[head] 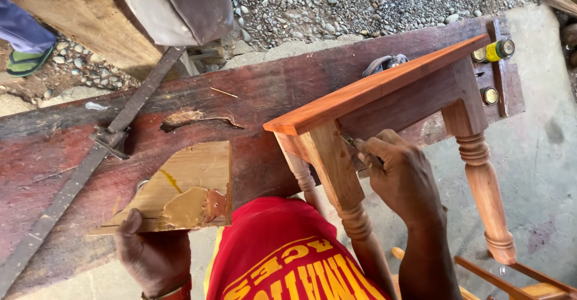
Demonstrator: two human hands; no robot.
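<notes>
Wooden board smeared with brown filler, gripped at its lower edge by left hand; right hand clenched around small blade, pressed against orange stool on workbench.

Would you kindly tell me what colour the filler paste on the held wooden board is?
Tan-brown paste, with a reddish patch beside it; head view.

Orange-brown stool, dark red workbench, tan-smeared board.

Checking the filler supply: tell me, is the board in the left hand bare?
No, the board in the left hand carries a tan smear of filler.
</notes>
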